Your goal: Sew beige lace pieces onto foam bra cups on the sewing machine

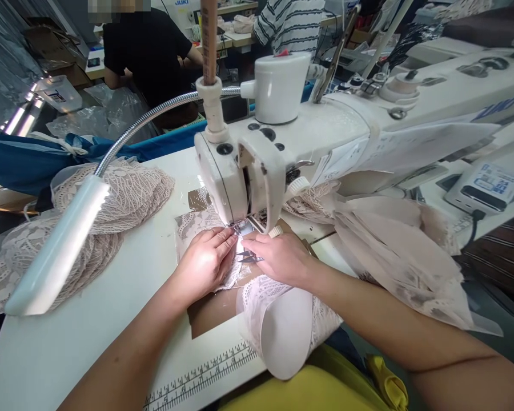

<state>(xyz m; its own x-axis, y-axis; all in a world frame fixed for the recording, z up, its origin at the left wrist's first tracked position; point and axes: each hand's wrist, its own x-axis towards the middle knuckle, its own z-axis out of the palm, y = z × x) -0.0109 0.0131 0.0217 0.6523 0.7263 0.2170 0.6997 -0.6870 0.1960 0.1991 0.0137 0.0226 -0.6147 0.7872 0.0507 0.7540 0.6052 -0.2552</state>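
bright even light, glare on lamp (pixel 55 251), wide-angle bending at edges, background soft.
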